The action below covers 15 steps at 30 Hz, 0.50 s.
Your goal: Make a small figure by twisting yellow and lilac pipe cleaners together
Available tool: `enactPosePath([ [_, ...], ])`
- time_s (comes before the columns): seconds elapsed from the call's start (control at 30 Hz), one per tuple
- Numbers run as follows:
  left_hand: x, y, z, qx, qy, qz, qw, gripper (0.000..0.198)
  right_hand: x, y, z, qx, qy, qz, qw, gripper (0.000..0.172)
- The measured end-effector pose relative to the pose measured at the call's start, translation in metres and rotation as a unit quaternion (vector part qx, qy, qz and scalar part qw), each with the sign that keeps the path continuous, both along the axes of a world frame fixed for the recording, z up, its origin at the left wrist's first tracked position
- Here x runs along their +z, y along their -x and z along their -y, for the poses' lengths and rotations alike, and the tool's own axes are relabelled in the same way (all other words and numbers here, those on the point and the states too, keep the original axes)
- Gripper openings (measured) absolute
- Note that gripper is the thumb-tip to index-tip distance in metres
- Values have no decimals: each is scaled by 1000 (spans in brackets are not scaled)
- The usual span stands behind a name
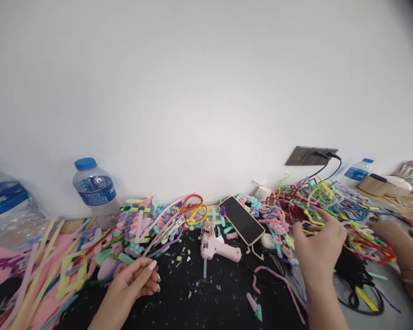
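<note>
My left hand (137, 282) is over the black mat at the left, thumb and fingers pinched together. Whatever is between its fingertips is too small or hidden to make out. My right hand (318, 243) reaches to the edge of a tangled heap of coloured pipe cleaners (316, 195), its fingers curved and apart. A pink glue gun (223, 250) lies between my hands, a glue stick poking out of its back end. Behind it are scissors (179, 222) with one red and one yellow handle loop, and a phone (242, 220) with a dark screen.
Another person's arm (392, 243) comes in at the right. Water bottles (94, 190) stand along the wall. Cables run from a wall socket (309, 156). Fuzzy shaped pieces (134, 233) pile up at the left. Pink pipe cleaner (282, 279) and scraps lie on the black mat (192, 307).
</note>
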<state>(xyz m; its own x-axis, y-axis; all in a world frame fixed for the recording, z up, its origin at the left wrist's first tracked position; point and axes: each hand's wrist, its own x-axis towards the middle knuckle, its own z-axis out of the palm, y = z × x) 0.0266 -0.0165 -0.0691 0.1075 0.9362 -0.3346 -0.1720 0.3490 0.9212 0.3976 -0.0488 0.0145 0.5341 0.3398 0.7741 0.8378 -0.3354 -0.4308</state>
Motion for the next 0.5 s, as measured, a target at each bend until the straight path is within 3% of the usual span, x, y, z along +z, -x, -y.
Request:
enactPosePath([
  [0.07,1,0,1,-2,-4,-6,1000,44,-2,-22,-3,-24,60,-23,998,58],
  [0.13,3,-1,1,-1,-6,-14,1000,45,-6,-35,-7,-10,130,-78,988,40],
  [0.2,4,-1,1,1,-10,-21,1000,46,-8,-33,-12,32,112,-84,990,28],
  [0.33,4,-1,1,0,-12,-17,1000,41,-1,9,-19,163,-8,19,986,22],
  [0.5,3,-1,1,-8,-14,-6,1000,38,3,64,-28,303,-30,86,949,16],
])
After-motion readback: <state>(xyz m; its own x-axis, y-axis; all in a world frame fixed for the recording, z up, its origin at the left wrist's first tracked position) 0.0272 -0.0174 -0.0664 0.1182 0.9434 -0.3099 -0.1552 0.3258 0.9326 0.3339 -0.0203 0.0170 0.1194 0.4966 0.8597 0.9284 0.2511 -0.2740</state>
